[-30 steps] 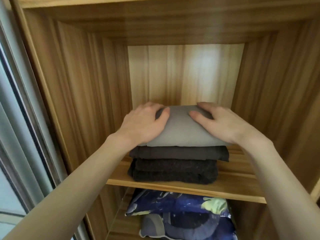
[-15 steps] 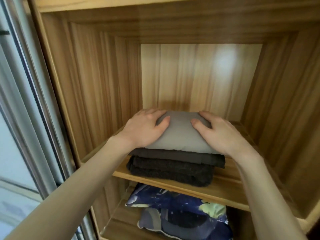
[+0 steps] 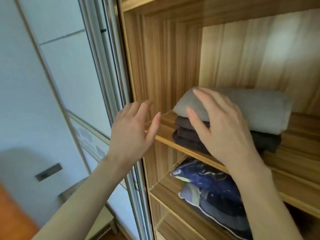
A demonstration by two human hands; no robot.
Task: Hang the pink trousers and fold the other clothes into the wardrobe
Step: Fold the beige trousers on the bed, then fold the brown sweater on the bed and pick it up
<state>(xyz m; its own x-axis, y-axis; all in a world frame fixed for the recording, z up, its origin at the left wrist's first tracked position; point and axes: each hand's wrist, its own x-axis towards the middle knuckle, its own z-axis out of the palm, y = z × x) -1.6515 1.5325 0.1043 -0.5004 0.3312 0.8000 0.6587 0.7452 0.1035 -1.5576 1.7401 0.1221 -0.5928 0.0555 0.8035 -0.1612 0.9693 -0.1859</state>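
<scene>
Left hand open, fingers spread, in air at 9 o'clock of the folded stack. Right hand open before grey folded garment topping dark folded clothes on wardrobe shelf.

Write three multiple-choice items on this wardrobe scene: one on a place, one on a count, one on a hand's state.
1. Where does the grey folded garment lie?
A. on top of the dark stack
B. on the lower shelf
C. on a hanger

2. How many dark folded garments lie under it?
A. none
B. two
C. five

3. How is the left hand?
A. gripping the grey garment
B. open, holding nothing
C. fist on the shelf

Answers: 1 A, it tops the pile on the shelf. 2 B, two dark layers show. 3 B, its fingers are spread, clear of the clothes.
</scene>
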